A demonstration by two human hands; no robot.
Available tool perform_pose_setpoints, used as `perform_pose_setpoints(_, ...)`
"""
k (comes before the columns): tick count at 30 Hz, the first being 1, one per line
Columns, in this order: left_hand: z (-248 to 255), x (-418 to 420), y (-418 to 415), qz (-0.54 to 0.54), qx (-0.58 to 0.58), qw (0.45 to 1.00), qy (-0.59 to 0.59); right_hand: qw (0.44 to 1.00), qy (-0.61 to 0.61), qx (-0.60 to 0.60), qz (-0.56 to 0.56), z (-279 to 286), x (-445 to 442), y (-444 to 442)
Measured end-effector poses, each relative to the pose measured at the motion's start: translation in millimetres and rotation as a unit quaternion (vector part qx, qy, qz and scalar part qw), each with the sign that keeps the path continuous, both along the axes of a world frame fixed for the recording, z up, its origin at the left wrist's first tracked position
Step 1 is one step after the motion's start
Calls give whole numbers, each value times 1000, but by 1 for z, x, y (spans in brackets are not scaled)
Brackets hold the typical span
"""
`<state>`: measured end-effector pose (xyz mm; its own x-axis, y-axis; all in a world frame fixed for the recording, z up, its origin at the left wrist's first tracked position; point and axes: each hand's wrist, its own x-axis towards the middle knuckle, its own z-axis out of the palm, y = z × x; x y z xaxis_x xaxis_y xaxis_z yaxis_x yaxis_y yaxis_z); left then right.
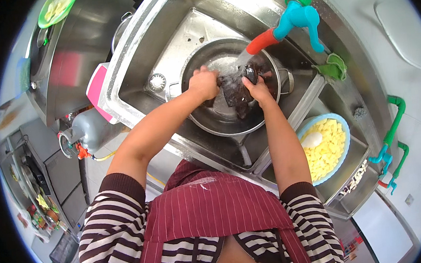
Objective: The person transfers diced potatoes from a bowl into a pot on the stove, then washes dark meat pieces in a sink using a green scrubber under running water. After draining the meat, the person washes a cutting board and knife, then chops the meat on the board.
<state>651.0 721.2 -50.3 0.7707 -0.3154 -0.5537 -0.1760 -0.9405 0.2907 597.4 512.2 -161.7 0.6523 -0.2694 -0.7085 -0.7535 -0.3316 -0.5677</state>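
Observation:
A large round metal pot [228, 128] stands in a stainless steel sink basin [175, 46]. Water runs into it from a blue plastic tap [294, 19] with a red spout. My right hand [259, 89] grips a dark, wet, glossy block [251, 73], thumb on its near side. Another dark piece [236, 95] lies against that hand, partly under the splashing water. My left hand [204, 83] is over the left part of the pot beside dark material; its fingertips are blurred by water, and what they hold cannot be told.
Right of the basin, a light blue bowl [347, 140] holds diced yellow pieces and a white scoop. A green cloth [332, 68] hangs on the sink divider. A pink and white object [99, 91] is at the left rim. A gas cylinder [95, 126] stands on the floor at left.

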Motion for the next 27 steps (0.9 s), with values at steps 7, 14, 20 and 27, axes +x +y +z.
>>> perform_pose_setpoints(7,30,6,-28,-251,-183,913,-265,957,-260,-64,108,39,22,48)
perform_pose_setpoints(14,-3,51,-35,188,-358,911,-83,952,-303,22,32,77,8,58)
perform_pose_setpoints(20,-13,38,-14,264,-432,850,149,946,-312,82,-13,88,10,51)
perform_pose_setpoints(27,-2,-16,17,384,-598,594,377,966,-175,178,-62,94,-14,68)
